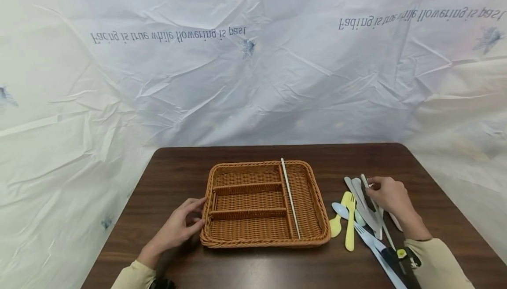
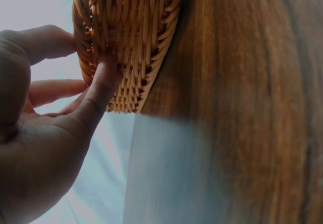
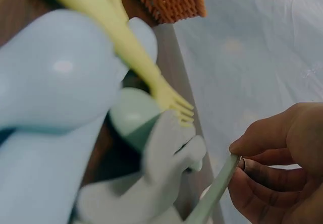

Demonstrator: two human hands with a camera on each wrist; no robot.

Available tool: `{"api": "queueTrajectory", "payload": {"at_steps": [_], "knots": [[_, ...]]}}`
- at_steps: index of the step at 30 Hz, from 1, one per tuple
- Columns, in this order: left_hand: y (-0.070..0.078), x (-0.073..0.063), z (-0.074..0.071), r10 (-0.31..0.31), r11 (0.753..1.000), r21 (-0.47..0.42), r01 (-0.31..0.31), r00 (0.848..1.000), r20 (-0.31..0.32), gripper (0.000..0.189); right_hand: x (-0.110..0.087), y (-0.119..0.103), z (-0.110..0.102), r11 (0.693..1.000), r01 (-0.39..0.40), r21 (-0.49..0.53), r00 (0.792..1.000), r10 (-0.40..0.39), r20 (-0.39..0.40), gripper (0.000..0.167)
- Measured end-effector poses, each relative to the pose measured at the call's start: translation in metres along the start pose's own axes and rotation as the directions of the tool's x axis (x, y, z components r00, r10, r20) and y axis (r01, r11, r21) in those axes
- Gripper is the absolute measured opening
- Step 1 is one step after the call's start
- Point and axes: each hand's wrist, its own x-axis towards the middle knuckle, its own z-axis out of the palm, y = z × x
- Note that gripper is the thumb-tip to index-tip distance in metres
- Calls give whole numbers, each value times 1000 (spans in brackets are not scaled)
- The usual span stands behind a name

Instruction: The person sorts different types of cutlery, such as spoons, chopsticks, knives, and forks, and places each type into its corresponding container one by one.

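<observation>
At the left end of a brown wicker basket (image 1: 214,179), my left hand (image 1: 180,223) touches the rim with its fingertips. In the left wrist view its thumb (image 2: 98,90) presses the woven outer wall. A pale chopstick (image 1: 294,205) lies lengthwise in the basket along the right divider, its far end over the rim. On the right, my right hand (image 1: 390,194) pinches the end of another pale chopstick (image 3: 214,188) between thumb and fingers. That chopstick slants over white-grey cutlery (image 3: 161,168), and its lower end is hidden by the wrist strap.
Beside the basket lie a yellow fork (image 1: 350,227), a yellow spoon (image 1: 336,225), a light blue spoon (image 1: 339,210) and a light blue fork (image 1: 370,239), partly overlapping. Dark wooden tabletop (image 1: 178,166) surrounds them, and a pale printed sheet (image 1: 253,82) hangs behind.
</observation>
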Motion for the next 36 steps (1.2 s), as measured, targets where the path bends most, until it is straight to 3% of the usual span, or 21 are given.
{"api": "queueTrajectory", "payload": {"at_steps": [7, 16, 28, 36], "knots": [[0, -1, 1, -10, 1000, -21, 10, 1000, 14, 58, 11, -15, -3, 999, 30, 24, 999, -30, -13, 34], [-3, 0, 2, -17, 1000, -5, 17, 1000, 13, 57, 20, -37, -9, 995, 85, 48, 993, -81, -90, 34], [-5, -3, 1, -21, 1000, -6, 22, 1000, 9, 58, 26, -67, -18, 979, 177, 103, 961, -150, -231, 35], [-5, -2, 1, -19, 1000, -6, 19, 1000, 6, 58, 33, -86, -22, 968, 193, 161, 962, -154, -226, 36]]}}
